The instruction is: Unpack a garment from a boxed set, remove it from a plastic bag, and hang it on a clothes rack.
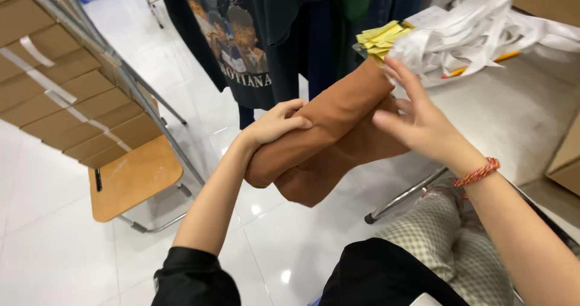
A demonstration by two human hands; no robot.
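1. Left hand (279, 123): forearm reaches up from below, fingers curled over the upper roll of the folded brown garment (329, 134), gripping it.
2. Brown garment: held in mid-air off the white table's (513, 119) left edge.
3. Right hand (417, 122): fingers spread, palm pressed flat against the garment's right side; woven bracelet (477, 173) at wrist.

Head camera, my only view.
It looks steeply down from close above my forearms, facing forward toward the table (513, 119).
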